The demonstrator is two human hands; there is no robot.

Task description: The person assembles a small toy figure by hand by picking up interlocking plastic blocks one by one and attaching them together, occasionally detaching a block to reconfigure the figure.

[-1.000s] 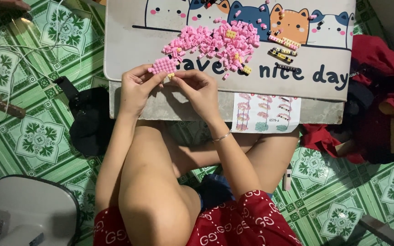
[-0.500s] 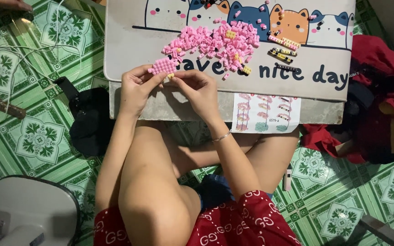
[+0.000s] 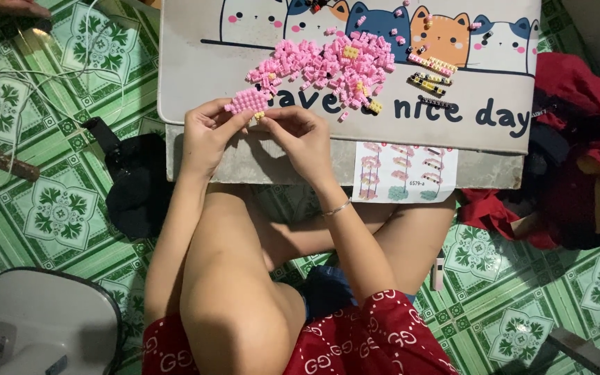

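Observation:
My left hand holds a small flat piece built of pink bricks at the near edge of a low white table. My right hand pinches a tiny yellowish brick just below that pink piece, fingertips touching it. Behind my hands a heap of loose pink bricks lies on the table, with a few yellow ones mixed in. Short built strips of pink, yellow and black bricks lie to the right of the heap.
A printed instruction sheet hangs below the table's front edge. A black bag lies on the green tiled floor at left, red cloth at right, a grey fan base at bottom left. White cables and another person's hand are at top left.

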